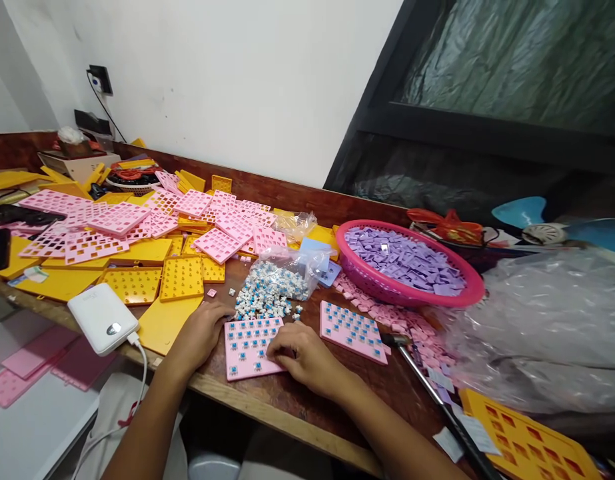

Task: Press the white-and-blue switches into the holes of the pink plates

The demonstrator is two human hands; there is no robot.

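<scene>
A pink plate [242, 370] lies at the table's front edge, with rows of small blue-and-white key switches [244, 335] set in it. Over its right part my right hand [302, 357] is closed, thumb and fingers pinched at the surface; what they hold is hidden. At the plate's upper left corner, my left hand [202, 333] has its fingers bent together beside the loose switch pile [267, 290], and its fingertips are partly out of sight. The pile spills from a clear plastic bag [307, 263]. To the right lies a second pink plate [354, 330] bearing similar switches.
A pink basket [347, 273] of purple pieces stands behind, right. Pink grid plates [120, 219] and yellow panels [137, 283] crowd the left. A white power bank [102, 317] with cable sits at the front edge. A black-handled hammer-like tool [427, 387] and plastic sheeting [547, 333] lie right.
</scene>
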